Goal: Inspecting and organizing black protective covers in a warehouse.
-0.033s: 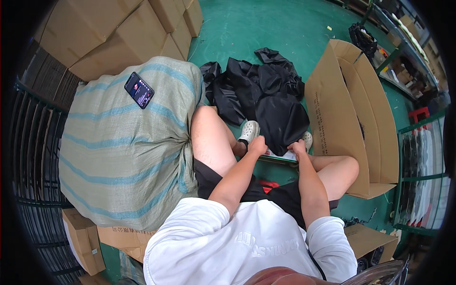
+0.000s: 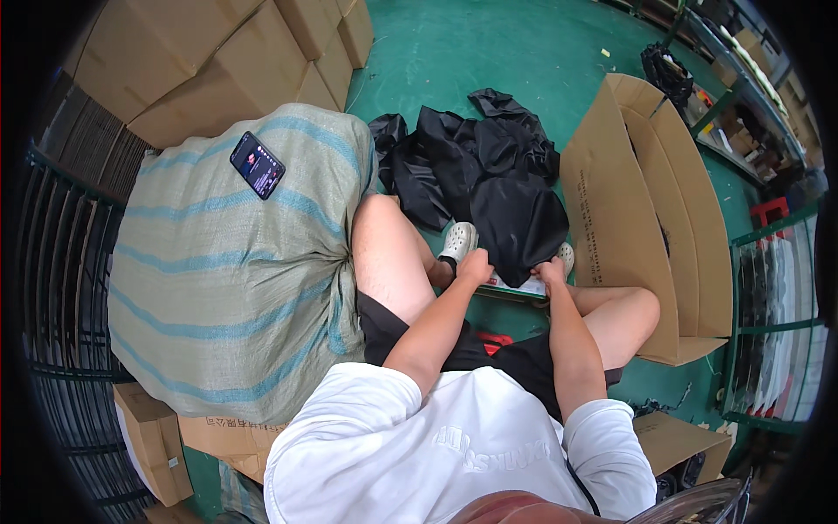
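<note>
A wide piece of thin, smooth black fabric (image 2: 517, 223) lies spread and rumpled on the floor ahead of me, its near end drawn up between my knees. My left hand (image 2: 475, 265) is closed at the left edge of that near end, fingers pinched together. On the opposite edge my right hand (image 2: 552, 272) is closed too, thumb and fingers holding the fabric. The fingertips of both hands are partly hidden. Beneath the fabric's near end, a flat, pale board-like thing (image 2: 515, 290) shows only along its front edge.
On my left stands a big woven sack (image 2: 218, 288) with blue stripes, a phone (image 2: 257, 166) lying on it. A tall opened cardboard box (image 2: 624, 227) stands at my right. Stacked cartons (image 2: 236, 74) rise behind the sack. A red stool (image 2: 769, 210) and racks are farther right.
</note>
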The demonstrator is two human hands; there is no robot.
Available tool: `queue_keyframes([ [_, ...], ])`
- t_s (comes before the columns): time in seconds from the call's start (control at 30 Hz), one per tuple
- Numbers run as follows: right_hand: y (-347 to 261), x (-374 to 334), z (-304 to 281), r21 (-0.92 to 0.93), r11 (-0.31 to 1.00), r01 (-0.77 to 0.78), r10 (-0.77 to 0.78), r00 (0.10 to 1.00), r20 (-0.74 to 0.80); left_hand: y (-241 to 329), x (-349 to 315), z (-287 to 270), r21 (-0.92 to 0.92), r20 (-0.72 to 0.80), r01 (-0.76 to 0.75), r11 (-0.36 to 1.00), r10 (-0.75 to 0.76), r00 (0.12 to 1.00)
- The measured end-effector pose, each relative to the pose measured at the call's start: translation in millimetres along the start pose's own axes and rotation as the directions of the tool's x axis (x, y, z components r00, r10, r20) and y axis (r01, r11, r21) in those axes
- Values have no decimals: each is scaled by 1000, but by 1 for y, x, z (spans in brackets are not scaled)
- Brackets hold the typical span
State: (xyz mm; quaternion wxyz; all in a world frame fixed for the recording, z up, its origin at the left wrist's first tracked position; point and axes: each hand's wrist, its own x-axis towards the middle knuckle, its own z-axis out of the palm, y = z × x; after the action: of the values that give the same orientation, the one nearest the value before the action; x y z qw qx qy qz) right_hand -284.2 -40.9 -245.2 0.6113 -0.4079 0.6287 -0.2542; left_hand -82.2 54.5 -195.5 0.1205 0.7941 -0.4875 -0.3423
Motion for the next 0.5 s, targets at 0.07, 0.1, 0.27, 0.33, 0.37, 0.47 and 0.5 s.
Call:
queue_keyframes([
  [0.07,2,5,-11,18,997,78,-76,992,-99,10,-2,-8,-58,-43,-30,998,28,999],
  [0.1,5,8,-19,20,996,82,-79,991,-105,15,-2,-9,-110,-83,-58,992,49,995],
  [0.27,-18,-6,-14,199,960,198,-165,972,-169,-4,16,9,-297,-568,-533,793,302,766],
  [0.33,-21,2,-21,350,926,140,-70,976,-207,-2,21,10,-587,-472,-470,659,193,860],
  [0.37,-21,6,-20,347,927,141,-73,976,-203,-2,24,11,-815,-337,-352,460,118,934],
  [0.47,-24,9,-12,659,745,106,71,969,-236,4,23,4,-892,-338,-352,283,97,936],
  [0.5,-28,4,-6,645,741,186,17,955,-295,6,21,0,-933,-303,-310,181,68,951],
])
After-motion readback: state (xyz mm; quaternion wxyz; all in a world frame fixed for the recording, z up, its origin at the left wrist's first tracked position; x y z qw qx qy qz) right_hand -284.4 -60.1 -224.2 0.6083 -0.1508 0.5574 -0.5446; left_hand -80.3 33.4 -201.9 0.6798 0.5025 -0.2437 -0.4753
